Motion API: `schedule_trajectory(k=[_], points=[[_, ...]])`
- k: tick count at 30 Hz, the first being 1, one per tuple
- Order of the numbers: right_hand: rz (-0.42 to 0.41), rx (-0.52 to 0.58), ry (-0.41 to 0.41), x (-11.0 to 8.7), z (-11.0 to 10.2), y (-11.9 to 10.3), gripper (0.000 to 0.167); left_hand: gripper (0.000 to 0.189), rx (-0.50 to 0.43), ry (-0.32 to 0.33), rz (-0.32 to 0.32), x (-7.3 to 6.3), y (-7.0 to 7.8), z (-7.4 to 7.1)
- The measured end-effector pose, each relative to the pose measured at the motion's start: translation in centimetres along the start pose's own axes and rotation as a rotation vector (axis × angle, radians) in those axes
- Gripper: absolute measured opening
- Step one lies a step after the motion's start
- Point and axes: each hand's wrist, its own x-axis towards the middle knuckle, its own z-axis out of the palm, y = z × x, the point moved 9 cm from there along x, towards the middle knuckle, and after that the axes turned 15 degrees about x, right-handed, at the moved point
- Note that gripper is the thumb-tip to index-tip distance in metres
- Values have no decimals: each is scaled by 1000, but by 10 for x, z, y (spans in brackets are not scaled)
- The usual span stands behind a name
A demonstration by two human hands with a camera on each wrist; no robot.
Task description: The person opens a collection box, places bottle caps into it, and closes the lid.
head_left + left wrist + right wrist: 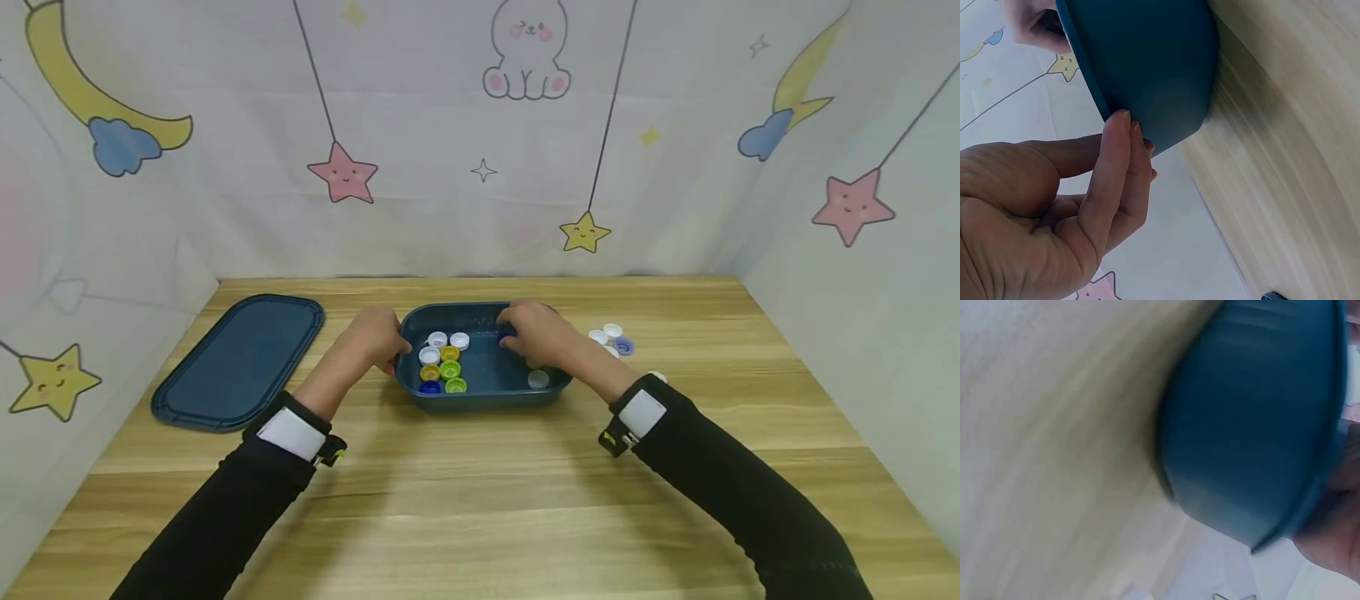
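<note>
A dark blue plastic box [487, 403] sits on the wooden table, with two columns of white, yellow, green and blue bottle caps [450, 369] along its left side. My left hand [375, 337] pinches the box's left rim between thumb and fingers, as the left wrist view also shows against the box wall [1147, 69]. Over the right half of the box, my right hand [543, 335] reaches in and pinches a dark blue bottle cap [506, 335]. Below that hand lies a whitish cap [537, 379]. The right wrist view is blurred, and the box wall hides the fingertips there.
To the left lies a flat dark blue lid [240, 362]. Right of the box, several white caps [612, 331] and a translucent blue cap [624, 346] lie on the table [480, 492]; another white cap is partly behind the right wrist. Printed cloth walls stand around the table.
</note>
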Motion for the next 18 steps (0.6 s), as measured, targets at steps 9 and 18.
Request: schedule_trajectory(k=[9,18], points=[[-11,162,61,-29,-56,-1,43,19,24,20,13,0,0,-1],[112,104,104,-76,-96,35,67,19,15,10,24,-1,1,-1]])
